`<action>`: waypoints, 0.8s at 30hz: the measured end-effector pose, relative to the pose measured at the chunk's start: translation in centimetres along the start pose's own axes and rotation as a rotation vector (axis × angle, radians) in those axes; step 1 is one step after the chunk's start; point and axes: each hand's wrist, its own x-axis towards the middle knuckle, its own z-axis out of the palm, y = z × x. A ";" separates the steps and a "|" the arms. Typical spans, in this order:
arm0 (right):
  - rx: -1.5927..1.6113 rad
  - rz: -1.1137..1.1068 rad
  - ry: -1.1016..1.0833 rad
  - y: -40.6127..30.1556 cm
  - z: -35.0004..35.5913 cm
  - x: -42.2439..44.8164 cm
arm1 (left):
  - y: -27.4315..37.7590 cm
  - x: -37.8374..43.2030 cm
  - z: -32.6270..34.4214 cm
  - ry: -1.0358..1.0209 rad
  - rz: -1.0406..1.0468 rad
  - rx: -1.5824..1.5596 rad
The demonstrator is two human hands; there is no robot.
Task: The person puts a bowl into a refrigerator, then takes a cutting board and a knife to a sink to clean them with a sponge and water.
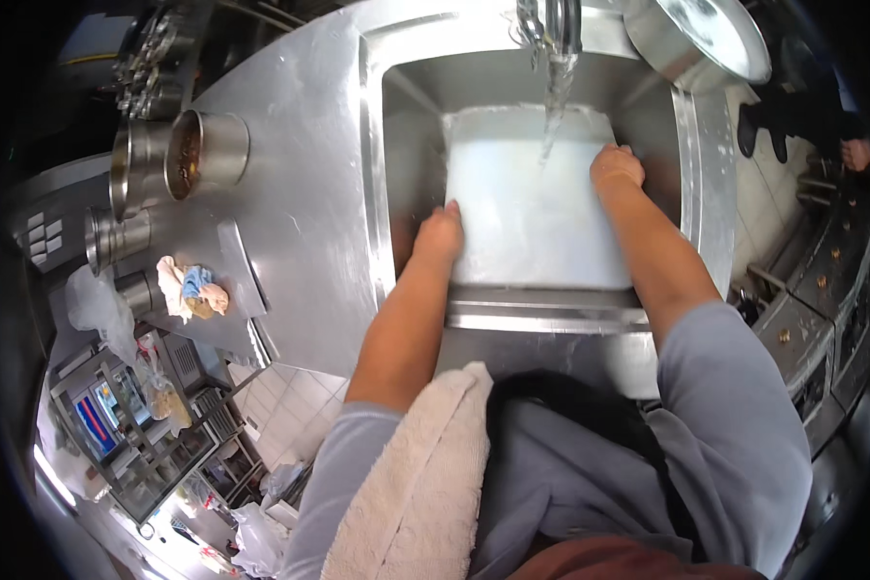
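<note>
A large white rectangular slab [536, 217], perhaps a plastic board or tray, lies within the stainless steel sink [471, 69]. My left hand [438, 233] grips its left edge, with the thumb up and the other fingers hidden. On the far right edge, my right hand [618, 168] is closed around the rim. From the metal faucet [565, 29] a stream of water [554, 101] falls onto the slab's upper part.
Steel pots [221, 152] stand on the steel counter [304, 196] at left, one holding dark contents. Crumpled cloths [196, 286] and a flat metal strip [243, 268] lie nearer. A large pot [667, 43] sits at the sink's far right corner. Another person's hand [857, 154] shows at far right.
</note>
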 end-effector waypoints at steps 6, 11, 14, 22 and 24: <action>0.156 -0.383 -0.230 -0.7 -2.3 -16.9 | -0.3 0.5 0.1 -0.079 -0.035 -0.049; 0.272 -0.930 0.042 -5.0 0.9 -11.7 | 1.1 -0.5 0.9 0.035 0.271 -0.048; 0.322 -0.825 0.371 -4.0 2.4 -4.7 | 1.4 -1.5 0.4 0.019 0.416 0.463; 0.236 -0.352 0.342 -14.8 6.3 3.2 | 3.0 -0.5 -0.5 -0.123 0.430 0.338; 0.482 -0.667 0.351 -17.7 6.3 -2.9 | 0.5 1.3 0.8 -0.049 0.296 0.008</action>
